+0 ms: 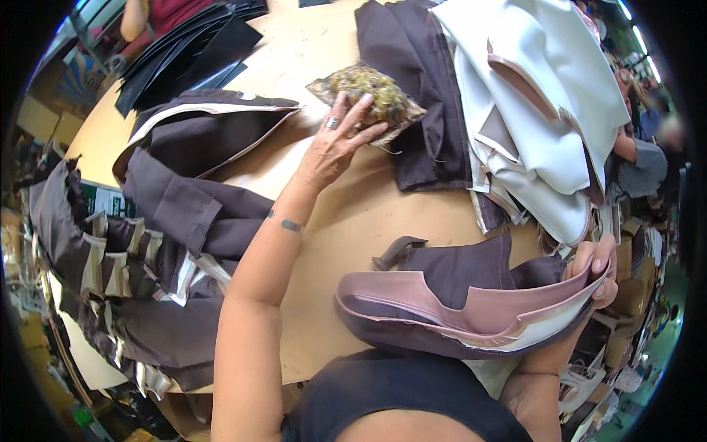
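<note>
My left hand (pixel 339 140) reaches to the far middle of the table. Its fingers and thumb grip the near side of a small, plump, yellow-green patterned cushion (pixel 375 92). At the right, my right hand (pixel 591 269) is closed on the end of a sewn upholstery piece (pixel 471 313). That piece is pink along its upper band, with a white strip and dark brown fabric. It curves across the table's near edge, just in front of my body. Behind it lie dark fabric flaps (pixel 464 261) and a short curled dark strip (pixel 398 252).
White and brown covers (pixel 534 88) are heaped at the far right beside folded dark fabric (pixel 412 88). More dark brown pieces (pixel 169 250) cover the left side. Black sheets (pixel 191 59) are stacked at the far left, near another person (pixel 158 22). The pale table (pixel 324 295) shows between them.
</note>
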Tool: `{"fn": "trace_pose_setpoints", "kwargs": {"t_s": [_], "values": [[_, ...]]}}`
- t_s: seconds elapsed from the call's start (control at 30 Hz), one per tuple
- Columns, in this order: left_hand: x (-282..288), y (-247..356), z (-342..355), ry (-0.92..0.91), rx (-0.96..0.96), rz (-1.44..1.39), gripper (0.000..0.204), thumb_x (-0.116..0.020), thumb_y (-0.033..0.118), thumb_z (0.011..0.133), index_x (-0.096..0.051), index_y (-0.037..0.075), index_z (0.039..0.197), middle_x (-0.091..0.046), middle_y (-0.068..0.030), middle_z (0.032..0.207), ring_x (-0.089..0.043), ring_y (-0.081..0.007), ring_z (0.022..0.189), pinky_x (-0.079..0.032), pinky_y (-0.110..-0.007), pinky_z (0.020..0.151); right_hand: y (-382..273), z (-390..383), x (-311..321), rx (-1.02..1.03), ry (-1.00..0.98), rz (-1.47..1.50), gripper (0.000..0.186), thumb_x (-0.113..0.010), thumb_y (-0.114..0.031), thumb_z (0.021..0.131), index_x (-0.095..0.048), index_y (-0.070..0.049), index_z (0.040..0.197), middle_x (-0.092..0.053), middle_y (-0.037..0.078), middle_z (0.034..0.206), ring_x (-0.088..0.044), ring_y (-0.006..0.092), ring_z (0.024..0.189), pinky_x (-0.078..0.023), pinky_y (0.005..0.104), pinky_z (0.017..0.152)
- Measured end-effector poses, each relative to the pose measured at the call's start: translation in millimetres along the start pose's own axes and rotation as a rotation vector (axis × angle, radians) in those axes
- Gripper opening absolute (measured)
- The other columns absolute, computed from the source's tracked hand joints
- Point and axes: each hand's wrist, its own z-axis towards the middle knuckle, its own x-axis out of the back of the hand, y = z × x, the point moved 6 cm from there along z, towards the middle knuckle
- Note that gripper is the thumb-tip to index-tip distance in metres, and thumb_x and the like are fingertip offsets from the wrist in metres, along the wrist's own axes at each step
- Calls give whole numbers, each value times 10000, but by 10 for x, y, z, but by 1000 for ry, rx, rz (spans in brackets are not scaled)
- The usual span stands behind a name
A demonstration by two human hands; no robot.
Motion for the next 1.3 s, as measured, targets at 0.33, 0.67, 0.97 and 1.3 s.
{"fn": "trace_pose_setpoints", "kwargs": {"t_s": [0.33, 0.67, 0.97, 1.3], "values": [[333, -752, -981, -119, 652, 455, 683, -639, 232, 717, -356, 233, 1339, -367, -110, 1342, -313, -348, 1257, -265, -564, 975, -330, 1131, -912, -48, -354, -122, 234, -584, 6, 785, -418, -10, 949, -521, 152, 732, -489, 152, 570, -391, 264, 479], [1350, -669, -2059, -504, 601, 375, 188, -512, 124, 760, -685, 161, 824, -571, -88, 778, -607, -234, 777, -477, -351, 661, -252, 2335, -981, 559, 249, -853, 200, -584, -82, 828, -497, -39, 1003, -565, 136, 869, -547, 199, 733, -430, 279, 611], [1799, 64, -2677, -403, 744, 381, 158, -536, 70, 726, -632, 103, 847, -557, -83, 849, -556, -249, 887, -409, -373, 861, 1748, 2311, -2086, 724, -367, -1229, 325, -582, -62, 830, -500, -95, 1143, -538, 107, 1076, -532, 289, 1024, -418, 309, 885], [1699, 491, -2404, -199, 656, 205, 310, -579, 184, 746, -596, 123, 1050, -600, -56, 1063, -500, -265, 1124, -206, -551, 1027, 755, 924, -3091, 385, -856, -1036, 219, -602, -1, 700, -608, -54, 912, -628, 115, 865, -624, 274, 822, -480, 397, 818]]}}
